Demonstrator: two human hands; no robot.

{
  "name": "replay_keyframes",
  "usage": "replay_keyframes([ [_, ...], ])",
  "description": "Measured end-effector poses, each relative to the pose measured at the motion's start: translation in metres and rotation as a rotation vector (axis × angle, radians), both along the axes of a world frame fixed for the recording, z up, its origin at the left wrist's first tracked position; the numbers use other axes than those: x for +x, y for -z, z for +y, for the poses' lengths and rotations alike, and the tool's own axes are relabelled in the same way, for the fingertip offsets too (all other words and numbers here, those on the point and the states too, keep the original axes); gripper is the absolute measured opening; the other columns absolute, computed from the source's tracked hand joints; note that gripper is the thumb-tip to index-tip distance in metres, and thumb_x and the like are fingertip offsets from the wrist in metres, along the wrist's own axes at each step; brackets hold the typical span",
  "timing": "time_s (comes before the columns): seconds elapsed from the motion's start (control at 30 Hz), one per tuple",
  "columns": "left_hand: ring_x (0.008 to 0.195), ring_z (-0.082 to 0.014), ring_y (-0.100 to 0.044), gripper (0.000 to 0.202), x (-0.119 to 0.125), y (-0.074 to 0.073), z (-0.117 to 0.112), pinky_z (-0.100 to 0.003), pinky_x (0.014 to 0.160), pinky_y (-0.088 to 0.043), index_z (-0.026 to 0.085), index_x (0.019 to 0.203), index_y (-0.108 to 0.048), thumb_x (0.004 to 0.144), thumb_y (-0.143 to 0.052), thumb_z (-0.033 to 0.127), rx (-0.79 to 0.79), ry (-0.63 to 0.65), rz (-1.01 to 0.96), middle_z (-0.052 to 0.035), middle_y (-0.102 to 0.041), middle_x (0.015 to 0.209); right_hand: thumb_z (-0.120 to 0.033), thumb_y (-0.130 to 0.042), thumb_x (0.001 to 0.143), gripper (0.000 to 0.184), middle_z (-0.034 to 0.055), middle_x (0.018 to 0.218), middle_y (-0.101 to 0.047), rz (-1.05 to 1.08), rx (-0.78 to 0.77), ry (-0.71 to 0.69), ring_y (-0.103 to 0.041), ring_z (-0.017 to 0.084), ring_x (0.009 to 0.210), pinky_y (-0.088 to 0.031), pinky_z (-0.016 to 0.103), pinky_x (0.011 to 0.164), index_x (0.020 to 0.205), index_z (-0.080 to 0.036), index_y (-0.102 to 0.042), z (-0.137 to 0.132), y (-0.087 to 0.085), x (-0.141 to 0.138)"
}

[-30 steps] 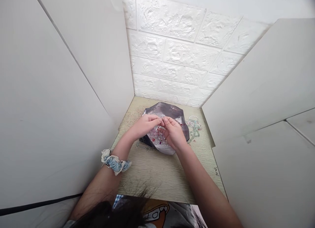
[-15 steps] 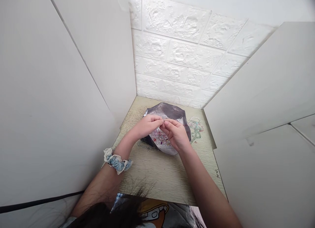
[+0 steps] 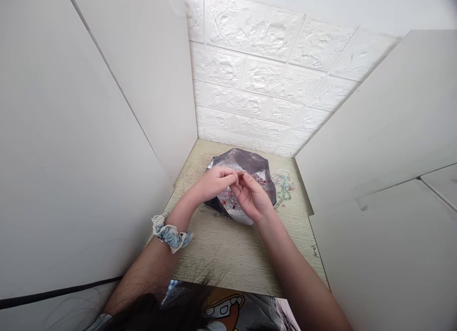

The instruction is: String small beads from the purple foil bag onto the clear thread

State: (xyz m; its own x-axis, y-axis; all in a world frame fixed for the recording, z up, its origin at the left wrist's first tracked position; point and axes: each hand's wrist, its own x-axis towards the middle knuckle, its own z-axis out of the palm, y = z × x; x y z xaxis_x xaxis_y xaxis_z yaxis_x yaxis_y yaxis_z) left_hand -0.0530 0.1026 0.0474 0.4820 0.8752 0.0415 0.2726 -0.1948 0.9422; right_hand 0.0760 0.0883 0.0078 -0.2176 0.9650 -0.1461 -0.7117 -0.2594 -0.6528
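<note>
A dark silvery bag [image 3: 250, 160] lies open on the pale wooden table [image 3: 228, 250], with several small coloured beads [image 3: 228, 200] inside it. Both hands hover over the bag's mouth. My left hand [image 3: 214, 182] has its fingertips pinched together. My right hand [image 3: 252, 196] meets it fingertip to fingertip, also pinched. Something tiny sits between the fingertips, too small to name. A blue and white scrunchie [image 3: 170, 235] rings my left wrist.
A strand of pale green and pink beads [image 3: 283, 184] lies on the table right of the bag. A small metal bit [image 3: 314, 249] sits near the right edge. White panels [image 3: 89, 145] wall in both sides, with a white brick wall [image 3: 264, 78] behind.
The hands stay together over the bag; the right hand's fingers have turned slightly upward. The view has shifted a little.
</note>
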Motion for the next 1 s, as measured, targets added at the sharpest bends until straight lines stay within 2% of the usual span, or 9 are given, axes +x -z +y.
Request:
replay_keyframes([
  [0.17,0.069,-0.0124,-0.050,0.024,-0.0005,0.0008,-0.0003,-0.024,0.067,-0.040,0.014,0.065,-0.055,0.074,-0.038,0.029,0.012,0.018,0.011,0.0002,-0.055,0.068,-0.020,-0.055,0.073,0.005,-0.0017,0.075,-0.062,0.064,-0.022,-0.018,-0.057,0.006,0.074,-0.047,0.020,0.080,0.074,-0.018,-0.060,-0.0001,0.0013,-0.0013],
  [0.57,0.074,-0.0152,-0.054,0.027,0.0006,0.0003,-0.0003,-0.025,0.070,-0.042,0.015,0.066,-0.059,0.073,-0.039,0.030,0.019,0.002,0.031,-0.0016,-0.062,0.072,-0.019,-0.057,0.072,0.004,-0.0013,0.075,-0.061,0.024,-0.019,0.019,-0.057,0.007,0.075,-0.047,0.021,0.081,0.073,-0.018,-0.060,-0.0002,0.0027,-0.0028],
  [0.83,0.076,-0.0146,-0.054,0.028,-0.0012,0.0018,0.0005,-0.025,0.072,-0.041,0.014,0.070,-0.060,0.076,-0.039,0.032,0.000,0.033,0.013,-0.0027,-0.062,0.076,-0.020,-0.061,0.068,0.004,-0.0015,0.074,-0.061,-0.021,0.056,0.020,-0.057,0.006,0.073,-0.048,0.018,0.078,0.071,-0.017,-0.061,-0.0002,0.0011,-0.0030],
  [1.0,0.070,-0.0130,-0.051,0.030,-0.0011,0.0009,0.0010,-0.024,0.066,-0.039,0.013,0.070,-0.059,0.076,-0.040,0.034,-0.008,0.012,0.011,-0.0015,-0.059,0.071,-0.021,-0.064,0.066,0.008,-0.0005,0.075,-0.062,-0.108,0.079,0.084,-0.057,0.007,0.073,-0.049,0.021,0.076,0.072,-0.016,-0.062,-0.0018,-0.0028,-0.0041],
])
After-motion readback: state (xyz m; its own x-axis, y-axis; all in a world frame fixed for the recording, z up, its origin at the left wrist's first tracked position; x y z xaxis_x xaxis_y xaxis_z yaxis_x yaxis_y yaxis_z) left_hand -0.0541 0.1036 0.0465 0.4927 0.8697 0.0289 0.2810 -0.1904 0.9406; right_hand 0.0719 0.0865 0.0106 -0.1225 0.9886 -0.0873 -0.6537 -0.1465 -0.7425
